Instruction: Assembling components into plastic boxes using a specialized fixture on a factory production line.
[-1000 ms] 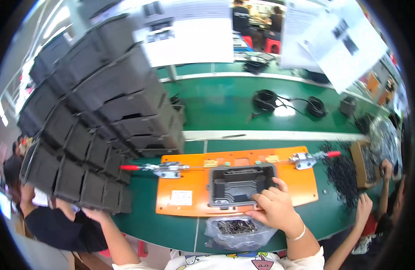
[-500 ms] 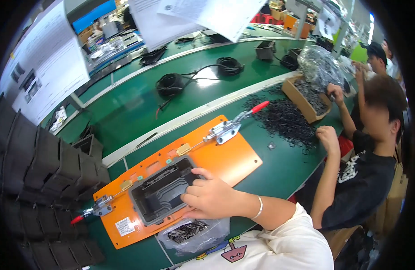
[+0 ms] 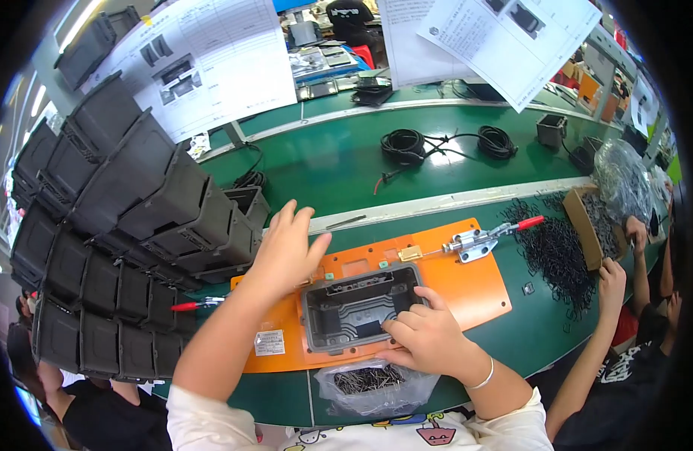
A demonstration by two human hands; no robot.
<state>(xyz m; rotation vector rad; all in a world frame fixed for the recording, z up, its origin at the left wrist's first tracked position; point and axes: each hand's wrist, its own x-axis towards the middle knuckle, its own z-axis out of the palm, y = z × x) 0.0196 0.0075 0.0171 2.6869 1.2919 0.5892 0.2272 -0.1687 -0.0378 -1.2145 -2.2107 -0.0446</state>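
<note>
A dark grey plastic box (image 3: 339,344), open side up, lies in an orange fixture plate (image 3: 482,293). My right hand (image 3: 429,338) is closed over the box's near right corner, with curled fingers reaching inside the rim and the thumb at the front edge. Anything small within those fingers is hidden. My left hand (image 3: 290,244) is raised with its fingers spread, holding nothing, between the box and the stacked boxes. Toggle clamps with red handles sit on the plate: the right clamp (image 3: 478,242) shows fully, while my left forearm partly covers the left clamp's handle (image 3: 187,306).
Tall stacks of dark grey boxes (image 3: 136,188) stand at left. A plastic bag of screws (image 3: 373,379) lies before the plate. To the right are a pile of black wire-like pieces (image 3: 561,263) and a cardboard box (image 3: 583,225), with a co-worker's hands nearby. Coiled cables (image 3: 406,146) lie behind.
My left hand has come into view, raised and open beside the stacked boxes. The view has swung left, showing more of the stacks. My right hand stays at the box's right side.
</note>
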